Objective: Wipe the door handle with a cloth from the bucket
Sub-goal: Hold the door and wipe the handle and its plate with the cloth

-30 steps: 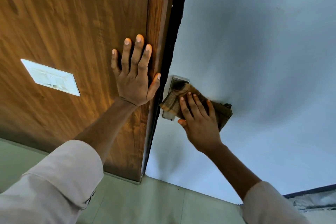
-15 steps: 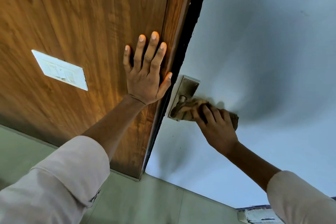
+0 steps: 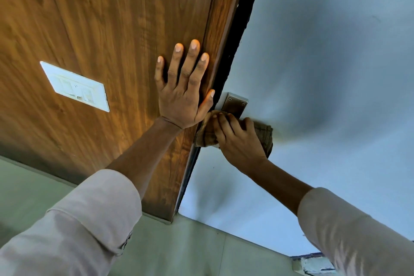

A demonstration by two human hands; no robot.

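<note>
A metal handle plate [image 3: 235, 104] is fixed near the left edge of the pale blue door [image 3: 324, 74]. A brown cloth [image 3: 266, 136] is wrapped over the handle just below the plate, so the lever itself is hidden. My right hand [image 3: 237, 141] grips the cloth around the handle. My left hand [image 3: 183, 92] lies flat with fingers spread on the brown wooden panel [image 3: 100, 18], its thumb by the dark gap at the door edge. The bucket is out of view.
A white switch plate [image 3: 76, 86] is mounted on the wooden panel to the left. Pale green floor tiles [image 3: 190, 248] run along the bottom. A whitish object [image 3: 313, 264] shows at the lower right edge.
My right hand has slid the cloth left and down along the handle, baring more of the metal plate. The left hand stays pressed flat on the wood. The view has shifted slightly.
</note>
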